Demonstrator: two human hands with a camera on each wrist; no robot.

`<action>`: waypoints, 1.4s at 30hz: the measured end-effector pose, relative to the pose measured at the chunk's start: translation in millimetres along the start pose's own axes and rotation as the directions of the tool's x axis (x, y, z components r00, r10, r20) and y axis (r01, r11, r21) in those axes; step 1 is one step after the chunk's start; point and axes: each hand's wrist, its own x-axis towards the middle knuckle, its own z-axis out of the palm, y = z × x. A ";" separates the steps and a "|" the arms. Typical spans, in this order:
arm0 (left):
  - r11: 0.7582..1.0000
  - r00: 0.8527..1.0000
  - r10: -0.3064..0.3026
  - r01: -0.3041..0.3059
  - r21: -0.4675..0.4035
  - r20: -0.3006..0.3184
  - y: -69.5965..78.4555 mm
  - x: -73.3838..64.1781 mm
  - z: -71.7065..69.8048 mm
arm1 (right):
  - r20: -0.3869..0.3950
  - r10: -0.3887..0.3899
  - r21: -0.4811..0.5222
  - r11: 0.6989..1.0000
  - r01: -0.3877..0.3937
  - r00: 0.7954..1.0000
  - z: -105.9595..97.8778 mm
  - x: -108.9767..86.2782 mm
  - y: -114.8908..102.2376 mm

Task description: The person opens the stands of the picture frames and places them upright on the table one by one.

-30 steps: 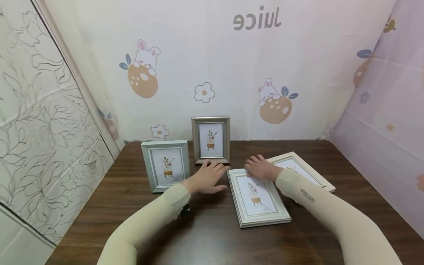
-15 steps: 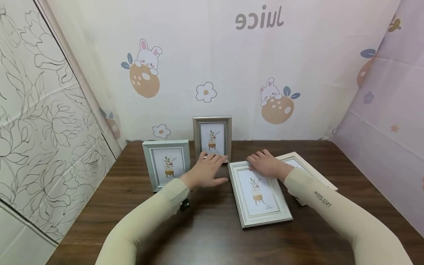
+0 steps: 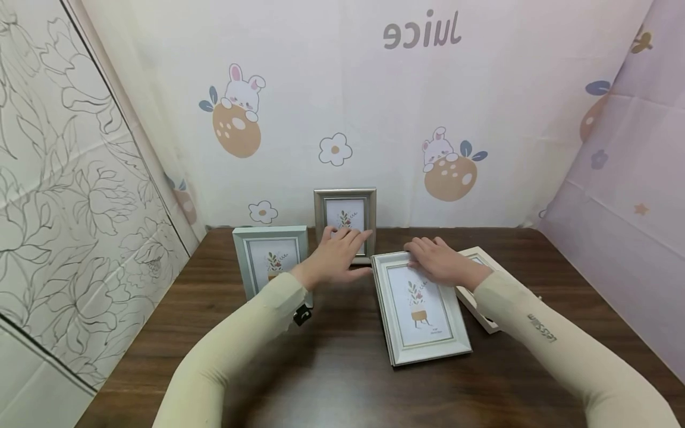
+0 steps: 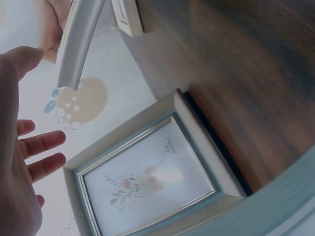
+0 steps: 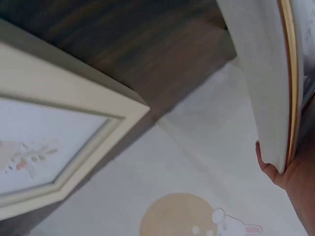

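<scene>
My right hand (image 3: 441, 261) holds the top edge of a white picture frame (image 3: 417, 306), fingers hooked over its rim. That frame leans with its top raised and its lower edge near the table; a layered side shows in the right wrist view, where the fingers (image 5: 268, 169) wrap its end. Beside its upper left corner, my left hand (image 3: 337, 255) hovers with fingers spread, in front of a standing champagne-coloured frame (image 3: 319, 217). The left wrist view shows the left hand (image 4: 22, 167) apart from the white frame (image 4: 81, 39).
A pale green frame (image 3: 242, 255) stands at the left, partly behind the left forearm. A cream frame (image 3: 478, 313) lies at the right, largely covered by the right arm. The brown wooden table (image 3: 342, 380) ends at a printed cloth backdrop (image 3: 299, 89).
The white frame's top edge has risen off the table with my right hand, which moved up and slightly right. My left hand lifted a little and moved farther in front of the champagne-coloured frame.
</scene>
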 end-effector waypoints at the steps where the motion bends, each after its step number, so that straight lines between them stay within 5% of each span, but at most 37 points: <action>1: 1.000 1.000 -0.005 0.005 -0.003 0.003 0.0 0.7 -1.7 | -0.004 -0.003 -0.006 1.000 0.003 1.000 -1.5 -0.3 -0.2; 10: 0.995 0.998 -0.055 0.055 -0.084 0.009 -1.1 4.2 -17.6 | 0.011 -0.008 -0.010 1.000 0.008 1.000 -17.6 0.4 -5.1; 21: 0.994 0.999 -0.018 0.014 -0.112 -0.030 0.0 0.5 -34.6 | 0.021 0.013 0.008 1.000 -0.013 1.000 -43.7 5.0 -8.6; 33: 0.999 0.998 0.022 -0.025 -0.047 -0.057 -4.0 -6.8 -54.8 | -0.131 -0.089 0.005 0.996 0.091 0.987 -73.5 11.4 1.2; 42: 0.999 0.999 0.020 -0.022 -0.023 -0.051 -11.7 -13.4 -49.9 | -0.181 -0.139 -0.035 0.990 0.135 0.974 -95.4 11.6 6.3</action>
